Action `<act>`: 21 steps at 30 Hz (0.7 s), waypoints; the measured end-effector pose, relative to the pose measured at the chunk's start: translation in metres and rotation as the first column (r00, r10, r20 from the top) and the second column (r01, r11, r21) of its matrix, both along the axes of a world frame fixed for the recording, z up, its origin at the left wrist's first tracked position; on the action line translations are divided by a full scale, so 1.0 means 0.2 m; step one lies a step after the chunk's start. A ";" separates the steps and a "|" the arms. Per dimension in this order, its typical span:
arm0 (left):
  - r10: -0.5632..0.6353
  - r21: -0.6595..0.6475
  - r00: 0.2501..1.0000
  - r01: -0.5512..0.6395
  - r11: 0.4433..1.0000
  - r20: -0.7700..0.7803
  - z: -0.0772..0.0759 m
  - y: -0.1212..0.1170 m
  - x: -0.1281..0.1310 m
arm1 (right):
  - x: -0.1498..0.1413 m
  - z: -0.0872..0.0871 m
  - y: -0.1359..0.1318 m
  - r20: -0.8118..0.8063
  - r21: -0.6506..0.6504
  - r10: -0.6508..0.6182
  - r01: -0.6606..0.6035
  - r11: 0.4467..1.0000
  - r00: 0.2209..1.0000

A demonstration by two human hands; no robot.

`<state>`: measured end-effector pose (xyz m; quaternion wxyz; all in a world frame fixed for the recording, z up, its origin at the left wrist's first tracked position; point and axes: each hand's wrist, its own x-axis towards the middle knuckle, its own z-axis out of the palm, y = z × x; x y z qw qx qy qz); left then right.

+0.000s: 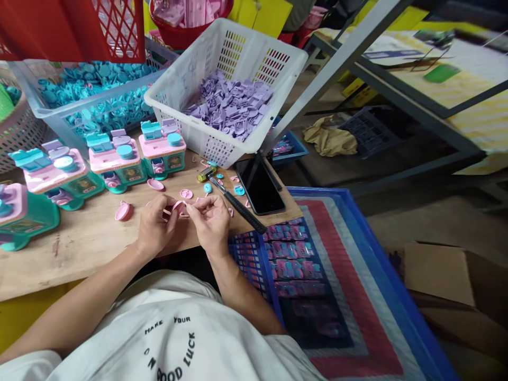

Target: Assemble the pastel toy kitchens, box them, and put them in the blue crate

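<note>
My left hand [156,223] and my right hand [211,221] meet over the front of the wooden table [99,248]. Between their fingertips is a small pink plastic part [179,205]; its exact kind is partly hidden by the fingers. Both hands are closed in a pinch on it. To the left of my left hand lies a pink oval piece with a loop [124,211], and behind it another pink oval piece [155,184]. A round pink piece [186,193] lies just beyond my fingers. A black-handled tool [242,211] rests beside my right hand.
Several pink-and-teal toy units [162,151] stand in a row at the left. Behind them are a clear bin of teal parts [55,114] and a white basket of purple parts [166,114]. A phone [260,185] lies at the right, above a blue crate [349,211].
</note>
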<state>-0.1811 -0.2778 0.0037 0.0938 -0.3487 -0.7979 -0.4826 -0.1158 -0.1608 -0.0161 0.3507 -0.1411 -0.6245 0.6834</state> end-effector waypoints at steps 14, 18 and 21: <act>-0.071 -0.093 0.961 0.048 0.995 -0.266 -0.07 -0.02 -0.03 | 0.01 0.02 0.01 0.075 0.198 -0.090 0.074 0.977 0.993; -0.040 -0.079 0.963 0.020 0.997 -0.267 -0.07 -0.01 -0.03 | -0.02 0.01 0.02 0.098 0.109 -0.046 0.035 0.993 0.994; 0.015 0.009 0.996 -0.014 1.000 -0.084 -0.05 0.01 -0.03 | -0.02 0.01 0.00 0.069 0.037 0.019 -0.021 0.999 0.997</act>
